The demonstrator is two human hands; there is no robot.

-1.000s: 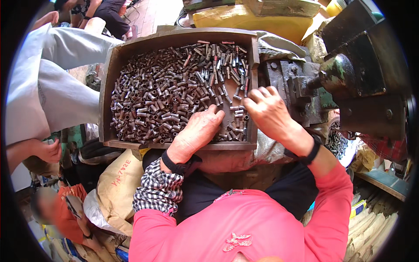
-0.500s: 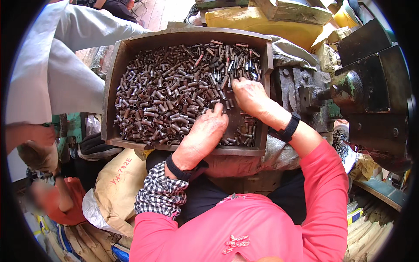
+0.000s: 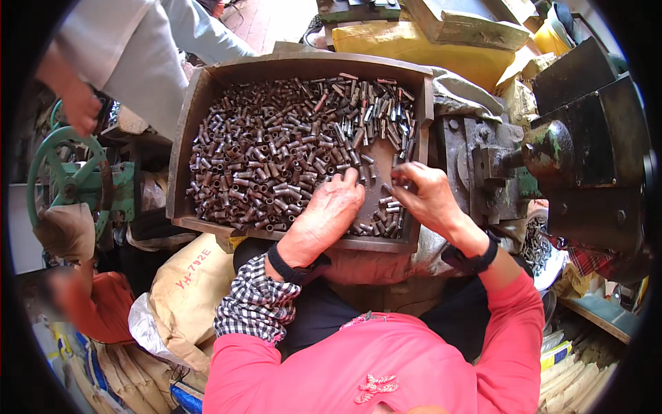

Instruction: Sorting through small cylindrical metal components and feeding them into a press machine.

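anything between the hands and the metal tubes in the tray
Nothing visible. The left hand rests palm-down directly on the metal tubes in the tray, and the right hand pinches a tube at the pile's near right edge.

A tan paper sack [image 3: 189, 290] with red lettering slumps below and left of the left hand's grip, a clear plastic bag [image 3: 148, 328] tucked against its lower side. A bulging yellow sack [image 3: 420, 52] lies well beyond both grips, behind the tray. Stacked flat packets [image 3: 562, 352], yellow and blue, sit low to the right of the right grip.
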